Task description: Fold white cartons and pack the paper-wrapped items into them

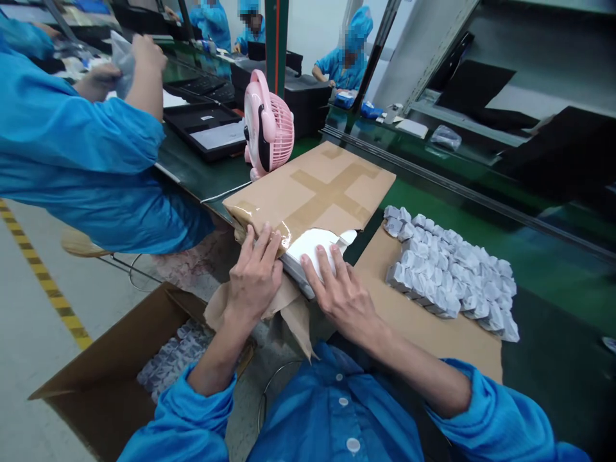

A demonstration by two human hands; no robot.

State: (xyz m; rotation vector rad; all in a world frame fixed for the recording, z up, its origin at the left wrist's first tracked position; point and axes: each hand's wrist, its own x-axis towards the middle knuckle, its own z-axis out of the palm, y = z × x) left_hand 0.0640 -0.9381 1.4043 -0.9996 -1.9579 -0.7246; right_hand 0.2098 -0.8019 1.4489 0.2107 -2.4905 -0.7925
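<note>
A flat brown-paper parcel (312, 186) crossed with clear tape lies on the green bench in front of me. Its near end is torn, and white boxes (312, 247) show through the hole. My left hand (255, 273) rests on the torn paper at the near left corner, fingers stretched flat. My right hand (339, 292) lies on the exposed white box, fingers spread over it. Loose torn paper (289, 311) hangs below the parcel's edge between my hands.
Several small white wrapped packets (447, 273) lie heaped on a cardboard sheet (428, 324) to the right. A pink desk fan (267, 125) stands behind the parcel. An open carton (120, 378) with more packets sits on the floor at left. A co-worker's blue sleeve (72, 147) fills the left.
</note>
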